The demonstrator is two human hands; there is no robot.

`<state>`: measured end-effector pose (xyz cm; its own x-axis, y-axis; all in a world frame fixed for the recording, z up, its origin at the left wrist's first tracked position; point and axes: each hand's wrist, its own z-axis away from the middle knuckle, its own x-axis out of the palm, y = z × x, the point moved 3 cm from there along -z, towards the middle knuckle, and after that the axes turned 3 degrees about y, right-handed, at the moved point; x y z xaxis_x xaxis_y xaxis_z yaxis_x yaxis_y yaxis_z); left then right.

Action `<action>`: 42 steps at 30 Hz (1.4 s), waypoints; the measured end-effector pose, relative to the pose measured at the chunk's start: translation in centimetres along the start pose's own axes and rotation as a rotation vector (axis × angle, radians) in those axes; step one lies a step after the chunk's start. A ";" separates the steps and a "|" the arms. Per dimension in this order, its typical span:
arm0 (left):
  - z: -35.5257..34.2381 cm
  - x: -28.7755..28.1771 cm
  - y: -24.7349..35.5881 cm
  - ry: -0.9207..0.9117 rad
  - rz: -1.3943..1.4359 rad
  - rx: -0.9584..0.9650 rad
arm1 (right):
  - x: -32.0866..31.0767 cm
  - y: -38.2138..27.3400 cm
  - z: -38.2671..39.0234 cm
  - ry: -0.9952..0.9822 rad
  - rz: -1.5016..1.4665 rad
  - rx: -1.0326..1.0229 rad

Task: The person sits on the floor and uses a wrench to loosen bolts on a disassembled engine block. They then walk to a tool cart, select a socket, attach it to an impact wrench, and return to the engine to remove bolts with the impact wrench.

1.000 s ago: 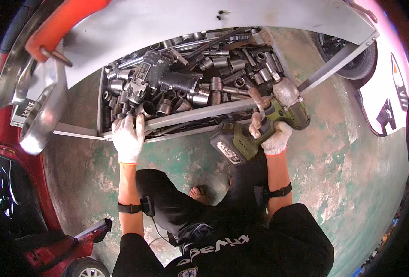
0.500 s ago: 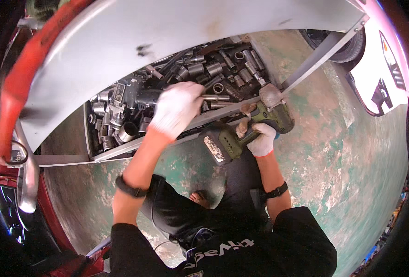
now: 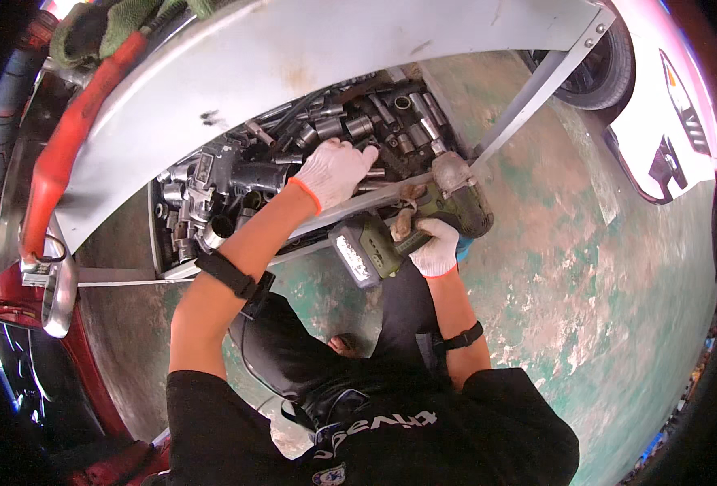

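Note:
My right hand [image 3: 435, 249], in a white knit glove, is wrapped round the handle of an olive-green cordless impact wrench [image 3: 443, 212]. Its battery [image 3: 357, 249] points left and its grey nose [image 3: 453, 173] rests over the tray's right front corner. A shiny long socket [image 3: 430, 128] lies in line with the nose; I cannot tell whether it is fitted. Over the heap of metal sockets [image 3: 359, 126] reaches my left hand [image 3: 336, 172], gloved too, thumb apart from bent fingers. Nothing shows in it, though its fingertips are partly hidden. Beside it lies a dark air impact tool [image 3: 255, 174].
A pale metal shelf [image 3: 310, 69] overhangs the tray's far side. An upright post [image 3: 536, 101] stands at right. On the shelf's left hang a red-handled tool [image 3: 60, 166] and green gloves [image 3: 107, 32]. A white car [image 3: 666, 121] is at far right.
My left hand has shifted right across the sockets and its thumb now stands out from the fingers. My right hand still holds the impact wrench. The whole view has shifted slightly.

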<state>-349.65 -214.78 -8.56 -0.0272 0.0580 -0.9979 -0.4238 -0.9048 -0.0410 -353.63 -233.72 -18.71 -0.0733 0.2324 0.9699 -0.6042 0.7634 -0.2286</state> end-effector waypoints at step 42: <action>10.0 -5.6 7.7 1.034 0.376 -0.716 | -0.3 -0.7 -0.5 -0.094 0.274 -0.112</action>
<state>-361.77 -217.83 -2.77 0.8001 -0.3039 -0.5172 0.0372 -0.8354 0.5484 -352.79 -233.98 -18.90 -0.2972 0.3858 0.8734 -0.4611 0.7430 -0.4851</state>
